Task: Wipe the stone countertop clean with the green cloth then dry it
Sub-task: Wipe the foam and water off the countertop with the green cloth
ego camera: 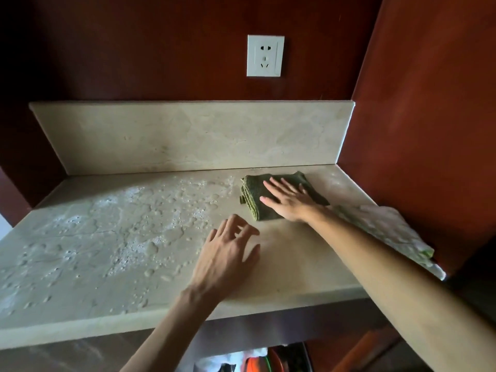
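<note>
Fingers (276, 185) of one right hand (288, 201) press flat on one green cloth (252, 194).

The right hand (288, 201) presses flat on the folded green cloth (257, 194) atop the wet stone countertop (107, 237).

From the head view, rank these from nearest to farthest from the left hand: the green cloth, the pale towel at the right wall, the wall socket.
From the left hand:
1. Green cloth, just beyond it to the right, under the right hand.
2. Pale towel, far right edge of the countertop.
3. Wall socket, up on the back wall.
</note>
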